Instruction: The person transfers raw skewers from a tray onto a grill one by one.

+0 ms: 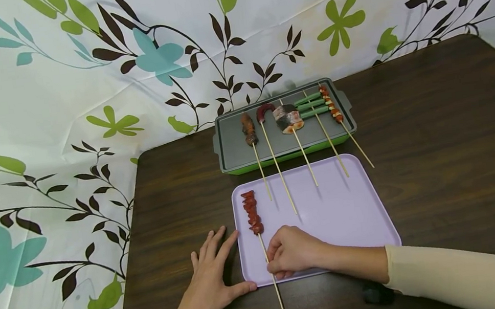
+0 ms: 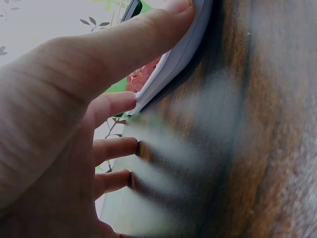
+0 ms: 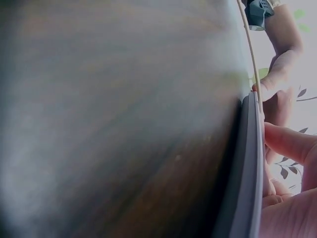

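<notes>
In the head view my right hand (image 1: 295, 249) pinches the wooden stick of a skewer of red meat pieces (image 1: 253, 214) over the left side of a lilac tray (image 1: 338, 210). The meat end lies toward the tray's far left corner, and the stick runs out past the near edge. My left hand (image 1: 209, 283) is spread beside the tray, its thumb at the near left corner and index fingertip at the left rim. In the left wrist view, the thumb (image 2: 124, 42) meets the tray rim. The right wrist view shows the stick (image 3: 251, 49) crossing the rim.
Behind the tray stands a grey-topped, green-sided grill (image 1: 233, 141). Several skewers lie across it, including brown meat (image 1: 249, 128), a dark red curl (image 1: 264, 111) and green pieces (image 1: 313, 105); their sticks overhang the tray. A dark wooden table (image 1: 451, 150) meets a leaf-patterned cloth (image 1: 260, 34).
</notes>
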The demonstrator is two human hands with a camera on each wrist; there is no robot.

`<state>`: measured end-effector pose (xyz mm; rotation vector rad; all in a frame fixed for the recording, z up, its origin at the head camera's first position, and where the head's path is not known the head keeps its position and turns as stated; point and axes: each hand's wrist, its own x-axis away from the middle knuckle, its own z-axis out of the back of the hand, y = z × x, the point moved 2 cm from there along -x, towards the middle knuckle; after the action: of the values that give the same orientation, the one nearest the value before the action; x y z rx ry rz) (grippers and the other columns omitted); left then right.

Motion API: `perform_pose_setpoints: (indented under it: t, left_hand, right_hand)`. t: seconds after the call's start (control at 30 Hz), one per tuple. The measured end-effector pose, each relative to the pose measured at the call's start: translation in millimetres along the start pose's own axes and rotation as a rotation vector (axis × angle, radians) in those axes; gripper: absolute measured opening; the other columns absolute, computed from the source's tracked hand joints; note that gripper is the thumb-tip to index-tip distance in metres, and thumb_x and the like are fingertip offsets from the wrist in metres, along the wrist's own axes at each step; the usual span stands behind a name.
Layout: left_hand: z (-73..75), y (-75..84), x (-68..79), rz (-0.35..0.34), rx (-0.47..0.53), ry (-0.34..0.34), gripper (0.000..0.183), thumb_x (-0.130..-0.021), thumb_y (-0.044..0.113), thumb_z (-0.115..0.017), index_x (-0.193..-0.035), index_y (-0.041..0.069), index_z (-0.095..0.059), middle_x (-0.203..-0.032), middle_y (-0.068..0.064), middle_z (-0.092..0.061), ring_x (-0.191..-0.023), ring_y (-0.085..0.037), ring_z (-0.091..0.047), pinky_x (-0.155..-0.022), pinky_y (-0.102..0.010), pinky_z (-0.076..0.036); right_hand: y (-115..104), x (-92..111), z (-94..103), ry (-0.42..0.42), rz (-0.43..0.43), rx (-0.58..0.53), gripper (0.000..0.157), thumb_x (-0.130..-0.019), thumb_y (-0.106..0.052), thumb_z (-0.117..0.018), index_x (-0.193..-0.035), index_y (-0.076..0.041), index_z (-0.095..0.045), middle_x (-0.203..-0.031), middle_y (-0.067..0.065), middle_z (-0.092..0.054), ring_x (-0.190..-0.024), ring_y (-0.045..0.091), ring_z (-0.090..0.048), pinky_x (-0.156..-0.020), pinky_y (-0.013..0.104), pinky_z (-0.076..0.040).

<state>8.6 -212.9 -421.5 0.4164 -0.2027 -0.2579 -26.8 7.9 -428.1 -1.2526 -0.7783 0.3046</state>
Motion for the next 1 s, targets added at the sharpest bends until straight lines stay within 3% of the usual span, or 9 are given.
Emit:
perform_pose_setpoints:
  t: [0.43, 1.0]
  left_hand:
    - [0.8, 0.8, -0.5, 0.004, -0.001, -0.007, 0.105, -0.061, 0.069, -0.075, -0.149, 0.042, -0.026, -0.158, 0.001, -0.021, -0.145, -0.031, -0.011, -0.097, -0.079, -0.008]
    - [-0.2, 0.4, -0.6, 0.008, -0.003, -0.007, 0.104, -0.061, 0.071, -0.075, -0.149, 0.042, -0.026, -0.157, 0.001, -0.021, -0.146, -0.031, -0.011, -0.098, -0.078, -0.009]
  right_hand:
    - [0.4, 9.9, 7.3, -0.016, 0.014, -0.048, 0.008, -0.077, 0.002, -0.069, -0.073, -0.004, -0.064, -0.059, 0.009, -0.067, -0.051, 0.013, -0.063, -0.047, 0.026, -0.052]
    - [-8.5, 17.4, 1.2, -0.052, 0.046, -0.075, 0.009, -0.077, 0.002, -0.07, -0.073, -0.004, -0.065, -0.059, 0.006, -0.066, -0.049, 0.011, -0.06, -0.045, 0.021, -0.047]
